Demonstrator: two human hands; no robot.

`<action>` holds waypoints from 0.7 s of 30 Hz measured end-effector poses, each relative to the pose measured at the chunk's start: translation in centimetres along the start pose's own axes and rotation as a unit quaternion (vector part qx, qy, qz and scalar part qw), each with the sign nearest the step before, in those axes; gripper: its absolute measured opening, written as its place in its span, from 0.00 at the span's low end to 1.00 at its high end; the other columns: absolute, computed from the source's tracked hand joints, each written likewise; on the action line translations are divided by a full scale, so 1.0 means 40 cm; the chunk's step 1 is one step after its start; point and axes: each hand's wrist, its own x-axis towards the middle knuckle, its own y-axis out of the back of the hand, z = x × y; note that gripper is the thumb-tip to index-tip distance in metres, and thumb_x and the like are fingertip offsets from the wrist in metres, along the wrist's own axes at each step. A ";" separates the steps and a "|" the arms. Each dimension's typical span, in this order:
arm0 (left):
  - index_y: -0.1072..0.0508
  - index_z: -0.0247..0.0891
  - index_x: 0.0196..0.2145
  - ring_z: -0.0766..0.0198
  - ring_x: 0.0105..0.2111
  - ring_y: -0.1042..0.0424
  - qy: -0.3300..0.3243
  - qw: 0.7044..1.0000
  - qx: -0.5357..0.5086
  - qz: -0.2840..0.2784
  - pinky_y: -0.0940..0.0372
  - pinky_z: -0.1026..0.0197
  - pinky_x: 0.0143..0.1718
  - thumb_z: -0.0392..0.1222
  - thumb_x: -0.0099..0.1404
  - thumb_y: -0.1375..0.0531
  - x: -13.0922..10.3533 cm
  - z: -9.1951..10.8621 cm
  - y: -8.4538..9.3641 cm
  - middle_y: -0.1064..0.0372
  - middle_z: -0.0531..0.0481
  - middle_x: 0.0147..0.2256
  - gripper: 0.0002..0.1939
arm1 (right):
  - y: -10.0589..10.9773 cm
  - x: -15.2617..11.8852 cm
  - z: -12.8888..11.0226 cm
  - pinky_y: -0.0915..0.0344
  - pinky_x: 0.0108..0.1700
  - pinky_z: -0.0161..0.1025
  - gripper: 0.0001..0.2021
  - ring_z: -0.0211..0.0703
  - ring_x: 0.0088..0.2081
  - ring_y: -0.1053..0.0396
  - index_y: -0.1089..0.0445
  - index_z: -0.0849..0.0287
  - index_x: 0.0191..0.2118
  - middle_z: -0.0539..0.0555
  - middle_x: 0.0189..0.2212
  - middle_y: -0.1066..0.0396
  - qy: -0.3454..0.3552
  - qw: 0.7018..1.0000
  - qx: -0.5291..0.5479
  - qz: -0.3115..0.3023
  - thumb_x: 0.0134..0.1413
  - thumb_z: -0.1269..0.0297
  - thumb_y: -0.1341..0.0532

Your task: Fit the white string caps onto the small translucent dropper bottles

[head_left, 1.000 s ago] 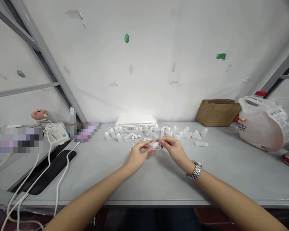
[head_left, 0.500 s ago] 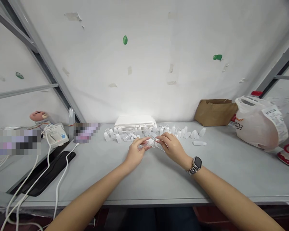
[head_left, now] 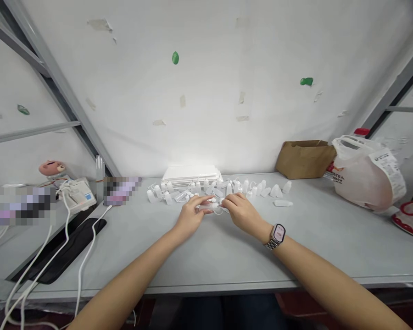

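Observation:
Over the middle of the grey table, my left hand (head_left: 188, 215) is closed around a small translucent plastic squeeze bottle (head_left: 207, 206), fingers above it and thumb below. My right hand (head_left: 245, 212) meets it from the right, its fingertips pinched at the bottle's top end. A thin white strap loop (head_left: 219, 211) hangs between the two hands. What exactly the right fingertips grip is too small and partly covered, though it looks like the white cap end. Behind the hands lie and stand several similar bottles (head_left: 167, 198), among small white caps (head_left: 188, 195).
A stack of white sheets (head_left: 191, 173) rests against the wall. To the right are a single flat bottle (head_left: 282, 203), a brown paper bag (head_left: 304, 160) and a white plastic bag (head_left: 354, 178). On the left lie a phone (head_left: 122, 190), white cables (head_left: 86, 256) and a black pouch (head_left: 64, 252).
My right fingers have curled in and closed tighter at the bottle's top end. The left hand keeps its hold. The watch screen has lit up, and the view has shifted slightly.

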 end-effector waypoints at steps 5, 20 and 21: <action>0.29 0.47 0.43 0.61 0.43 0.36 0.020 0.999 -0.016 -0.019 0.31 0.58 0.39 0.32 0.53 0.43 0.004 -0.007 0.003 0.38 0.50 0.41 0.19 | -0.003 -0.001 -0.008 0.45 0.32 0.37 0.13 0.40 0.26 0.44 0.36 0.61 0.30 0.54 0.26 0.36 -0.019 0.999 0.034 -0.007 0.54 0.81 0.54; 0.30 0.43 0.44 0.60 0.44 0.36 0.011 0.998 0.060 0.031 0.35 0.56 0.45 0.48 0.57 0.43 0.020 0.006 0.016 0.39 0.47 0.42 0.17 | 0.107 0.033 0.072 0.40 0.33 0.39 0.14 0.41 0.31 0.38 0.29 0.58 0.28 0.52 0.27 0.37 -0.318 0.911 0.248 0.090 0.52 0.54 0.44; 0.30 0.42 0.43 0.61 0.43 0.36 0.008 0.997 0.071 0.041 0.35 0.56 0.44 0.47 0.57 0.43 0.021 0.004 0.018 0.39 0.47 0.41 0.16 | 0.113 0.031 0.086 0.41 0.33 0.39 0.13 0.41 0.31 0.38 0.29 0.58 0.28 0.52 0.27 0.37 -0.322 0.914 0.231 0.092 0.52 0.54 0.43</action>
